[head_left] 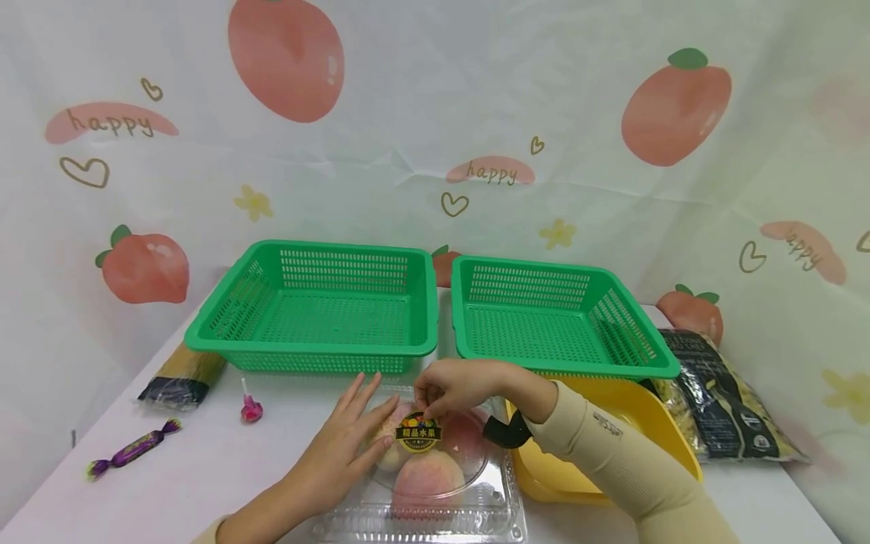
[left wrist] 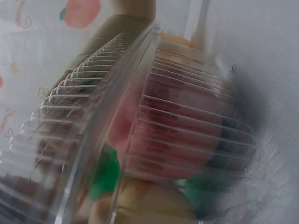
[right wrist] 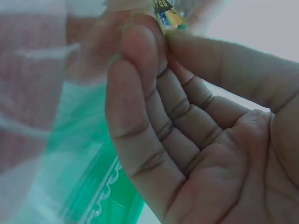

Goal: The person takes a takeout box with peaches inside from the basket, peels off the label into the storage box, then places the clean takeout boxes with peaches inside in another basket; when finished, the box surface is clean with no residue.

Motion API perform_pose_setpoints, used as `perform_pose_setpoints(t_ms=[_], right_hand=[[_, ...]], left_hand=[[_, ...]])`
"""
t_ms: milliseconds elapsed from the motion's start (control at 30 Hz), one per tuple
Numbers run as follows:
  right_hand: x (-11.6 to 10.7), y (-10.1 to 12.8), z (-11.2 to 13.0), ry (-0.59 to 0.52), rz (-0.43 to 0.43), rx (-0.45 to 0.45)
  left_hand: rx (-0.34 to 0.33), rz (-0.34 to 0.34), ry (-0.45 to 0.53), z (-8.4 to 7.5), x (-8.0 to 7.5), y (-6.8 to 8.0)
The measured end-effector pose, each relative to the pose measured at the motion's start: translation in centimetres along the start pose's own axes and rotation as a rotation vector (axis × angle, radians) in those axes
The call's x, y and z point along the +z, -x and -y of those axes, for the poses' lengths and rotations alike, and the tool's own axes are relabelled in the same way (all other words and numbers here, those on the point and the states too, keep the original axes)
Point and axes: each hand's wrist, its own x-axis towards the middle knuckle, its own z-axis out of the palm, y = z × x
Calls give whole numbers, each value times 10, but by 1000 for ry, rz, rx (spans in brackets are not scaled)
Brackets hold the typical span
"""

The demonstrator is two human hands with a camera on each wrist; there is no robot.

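Observation:
A clear plastic clamshell box [head_left: 485,521] with peaches [head_left: 427,483] inside stands at the front middle of the table. On its lid is a round black and gold fruit sticker [head_left: 418,438]. My right hand [head_left: 469,389] pinches the sticker's upper edge between thumb and fingertips; the right wrist view shows the sticker [right wrist: 169,16] at the fingertips. My left hand [head_left: 343,446] lies with spread fingers on the lid's left side. In the left wrist view, a pink peach [left wrist: 173,126] shows through the ribbed wall; the left fingers cannot be made out there.
Two green baskets [head_left: 309,347] [head_left: 564,363] stand behind the box. A yellow basin [head_left: 557,472] sits to its right, partly under my right forearm. Black-labelled bags lie at far right [head_left: 727,408] and left [head_left: 183,378]. A lollipop [head_left: 251,409] and purple wrapped candy [head_left: 136,449] lie left.

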Motion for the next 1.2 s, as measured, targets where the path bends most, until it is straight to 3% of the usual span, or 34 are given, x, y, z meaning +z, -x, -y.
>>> perform_pose_setpoints(t_ms=[167, 367, 567, 1200], right_hand=[[-1, 5, 1, -24, -16, -24], [-9, 18, -4, -96, -104, -25], [-17, 39, -16, -145, -172, -4], [-13, 100, -62, -252, -330, 58]], left_hand=[[-9, 12, 11, 0, 0, 0], [-13, 13, -1, 0, -1, 0], [3, -8, -9, 1, 1, 0], [10, -17, -9, 1, 0, 0]])
